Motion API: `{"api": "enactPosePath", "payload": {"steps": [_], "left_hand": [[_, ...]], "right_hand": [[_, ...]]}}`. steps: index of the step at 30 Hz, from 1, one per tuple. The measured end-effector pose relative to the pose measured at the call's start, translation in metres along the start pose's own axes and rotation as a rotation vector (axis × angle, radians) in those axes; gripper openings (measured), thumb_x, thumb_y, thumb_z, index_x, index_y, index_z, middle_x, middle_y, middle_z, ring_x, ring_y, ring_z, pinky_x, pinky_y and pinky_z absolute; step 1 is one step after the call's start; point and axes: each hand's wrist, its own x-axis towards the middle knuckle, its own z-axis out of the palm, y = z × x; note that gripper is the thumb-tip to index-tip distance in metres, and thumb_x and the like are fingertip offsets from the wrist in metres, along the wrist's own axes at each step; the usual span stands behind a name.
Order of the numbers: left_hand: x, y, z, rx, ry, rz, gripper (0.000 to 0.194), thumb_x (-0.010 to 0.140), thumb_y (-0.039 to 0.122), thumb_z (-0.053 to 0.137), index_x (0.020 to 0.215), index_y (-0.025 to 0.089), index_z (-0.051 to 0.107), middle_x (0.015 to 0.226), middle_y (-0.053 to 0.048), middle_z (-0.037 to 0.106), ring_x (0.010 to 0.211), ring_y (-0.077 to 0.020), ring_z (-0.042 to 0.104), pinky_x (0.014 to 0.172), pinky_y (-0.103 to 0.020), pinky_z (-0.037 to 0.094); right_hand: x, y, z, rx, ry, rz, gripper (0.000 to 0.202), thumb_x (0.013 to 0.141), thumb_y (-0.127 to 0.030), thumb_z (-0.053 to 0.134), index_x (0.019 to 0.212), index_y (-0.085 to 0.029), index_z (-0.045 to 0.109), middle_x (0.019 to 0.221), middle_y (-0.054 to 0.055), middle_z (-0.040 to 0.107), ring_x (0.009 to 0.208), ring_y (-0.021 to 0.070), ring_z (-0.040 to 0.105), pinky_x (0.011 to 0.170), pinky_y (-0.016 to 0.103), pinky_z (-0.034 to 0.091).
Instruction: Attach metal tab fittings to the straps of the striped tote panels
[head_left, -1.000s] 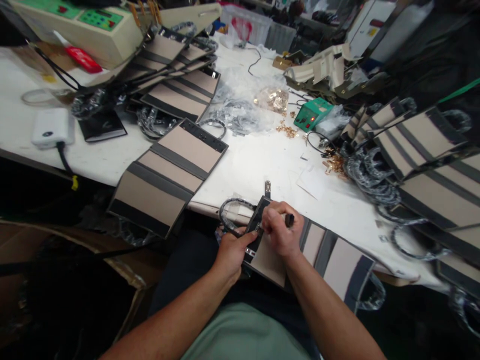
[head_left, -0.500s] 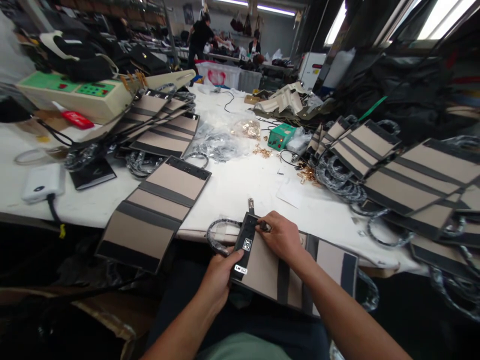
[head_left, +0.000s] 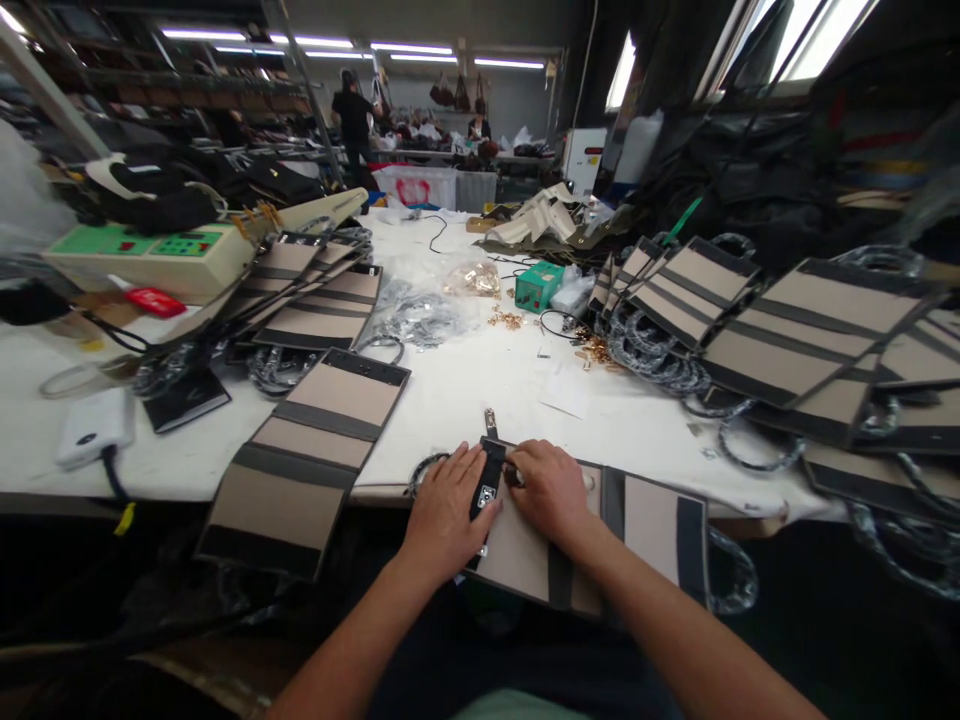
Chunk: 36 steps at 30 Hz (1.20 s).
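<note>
A beige and black bag panel (head_left: 517, 540) lies at the table's front edge before me, partly over the edge. My left hand (head_left: 448, 505) rests on the panel's black end strip, fingers extended and thumb apart, beside a small metal plate (head_left: 486, 497). Closed around a small dark object, my right hand (head_left: 546, 487) is at the strip's upper part; the object is mostly hidden by the fingers. A strap tab with a metal end (head_left: 490, 422) sticks out past the panel. A plastic-wrapped handle (head_left: 426, 470) shows behind my left hand.
Another panel (head_left: 300, 460) lies to the left. Stacked panels with wrapped handles (head_left: 787, 330) fill the right side. Behind are a green box (head_left: 538, 286), gold metal pieces (head_left: 592, 348) and plastic bags (head_left: 420, 310). A white device (head_left: 94, 428) sits left. Two people are far back.
My left hand has moved from gripping the panel's edge to lying over its black strip, covering part of the handle. The camera view has tilted up. My right hand stays near the strip.
</note>
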Motion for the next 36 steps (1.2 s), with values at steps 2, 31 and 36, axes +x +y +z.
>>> {"api": "enactPosePath", "payload": {"steps": [2,31,36], "left_hand": [[0.007,-0.002,0.002,0.056,-0.019,-0.023,0.058,0.092,0.035,0.058,0.145,0.014,0.052,0.153,-0.014,0.052,0.144,-0.0312,0.044,0.116,-0.052,0.035],[0.009,-0.039,0.02,0.196,0.033,0.129,0.057,0.092,0.038,0.053,0.146,0.022,0.055,0.148,-0.01,0.058,0.132,-0.0322,0.053,0.105,-0.05,0.037],[0.014,-0.043,0.023,0.203,0.018,0.147,0.055,0.09,0.037,0.05,0.143,0.023,0.059,0.144,-0.011,0.061,0.131,-0.0326,0.053,0.104,-0.052,0.037]], "right_hand": [[-0.003,-0.001,-0.001,0.006,0.009,-0.023,0.028,0.088,-0.021,0.062,0.114,-0.023,0.07,0.118,0.007,0.068,0.11,0.0252,0.057,0.095,0.038,0.04],[-0.006,-0.026,0.012,0.154,-0.017,0.2,0.051,0.072,-0.019,0.066,0.123,-0.028,0.065,0.114,0.005,0.066,0.108,0.0282,0.052,0.095,0.043,0.038],[-0.002,-0.023,0.012,0.12,-0.048,0.165,0.056,0.076,-0.03,0.069,0.131,-0.025,0.059,0.119,0.008,0.065,0.112,0.0294,0.051,0.1,0.047,0.038]]}}
